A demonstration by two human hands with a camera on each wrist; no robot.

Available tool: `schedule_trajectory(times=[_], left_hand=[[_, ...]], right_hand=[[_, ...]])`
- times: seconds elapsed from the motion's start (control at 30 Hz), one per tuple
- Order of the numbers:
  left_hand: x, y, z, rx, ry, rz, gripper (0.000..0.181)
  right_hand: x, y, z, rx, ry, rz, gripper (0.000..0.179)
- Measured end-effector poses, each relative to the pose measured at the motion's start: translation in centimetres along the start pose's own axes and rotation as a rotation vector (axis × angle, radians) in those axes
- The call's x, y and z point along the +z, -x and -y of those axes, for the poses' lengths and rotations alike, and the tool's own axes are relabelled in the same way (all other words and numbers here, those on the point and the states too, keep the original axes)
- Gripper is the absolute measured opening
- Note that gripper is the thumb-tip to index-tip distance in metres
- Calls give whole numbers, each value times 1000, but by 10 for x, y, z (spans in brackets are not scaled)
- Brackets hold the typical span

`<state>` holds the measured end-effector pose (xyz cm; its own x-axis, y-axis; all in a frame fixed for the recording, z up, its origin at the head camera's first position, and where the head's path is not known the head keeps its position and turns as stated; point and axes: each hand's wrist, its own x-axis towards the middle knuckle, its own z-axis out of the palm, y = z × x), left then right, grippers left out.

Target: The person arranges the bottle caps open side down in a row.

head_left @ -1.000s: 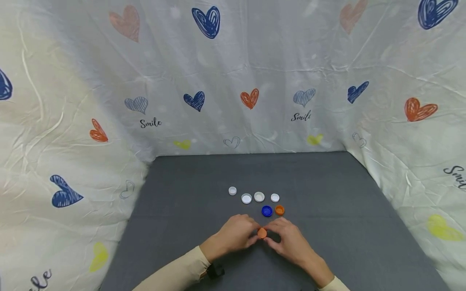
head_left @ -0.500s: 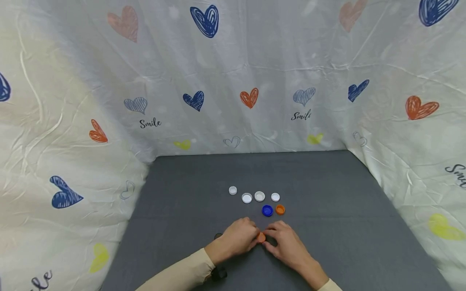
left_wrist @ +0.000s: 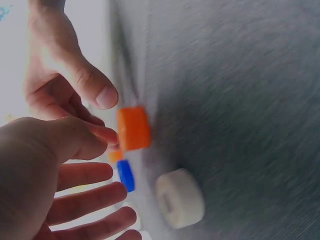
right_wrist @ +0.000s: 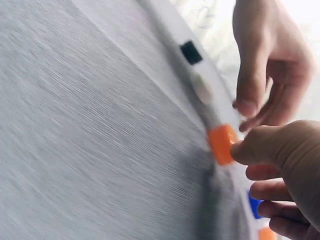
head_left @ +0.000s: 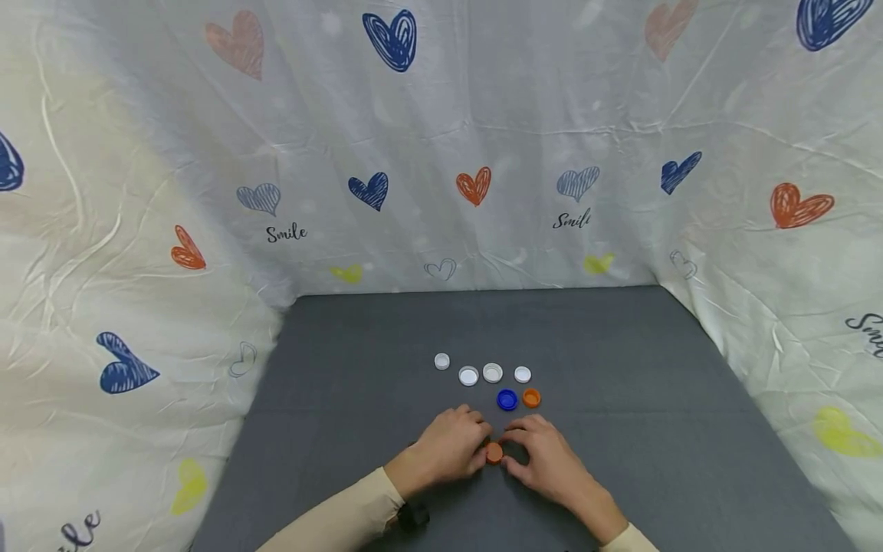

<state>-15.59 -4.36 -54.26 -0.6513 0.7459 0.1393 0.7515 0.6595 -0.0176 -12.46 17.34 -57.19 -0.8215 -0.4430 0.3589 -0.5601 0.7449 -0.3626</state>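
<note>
An orange bottle cap [head_left: 494,453] sits on the grey tabletop between the two hands. My left hand [head_left: 450,446] is close on its left side; in the left wrist view its fingers [left_wrist: 90,197] are spread and nearly straight. From the other side my right hand [head_left: 548,462] curves loosely around the cap, thumb and fingers parted. In the right wrist view the right thumb [right_wrist: 255,145] overlaps the cap's edge, so contact is uncertain there. A white cap [left_wrist: 180,198] stands near the orange one, hidden behind the left hand in the head view.
Beyond the hands lie a blue cap [head_left: 507,399], another orange cap [head_left: 531,397] and several white caps [head_left: 493,372]. A dark cap [right_wrist: 191,52] shows past the left hand in the right wrist view. Printed cloth [head_left: 414,230] hangs around the table [head_left: 359,337].
The orange cap, earlier pinched between both hands, has come slightly nearer the body and now stands on the table. Fingers of both hands have loosened around it.
</note>
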Motion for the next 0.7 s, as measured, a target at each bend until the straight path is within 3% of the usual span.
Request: schedule_trajectory(times=[0.33,0.7], left_hand=[[-20,-22,25,-78,-45,-70,22],[-22,-47,35,-96,29,-54,35]], right_hand=[[-31,-24,-26,2,75,-92,35],[-37,-47,-44,14,137,-20,39]])
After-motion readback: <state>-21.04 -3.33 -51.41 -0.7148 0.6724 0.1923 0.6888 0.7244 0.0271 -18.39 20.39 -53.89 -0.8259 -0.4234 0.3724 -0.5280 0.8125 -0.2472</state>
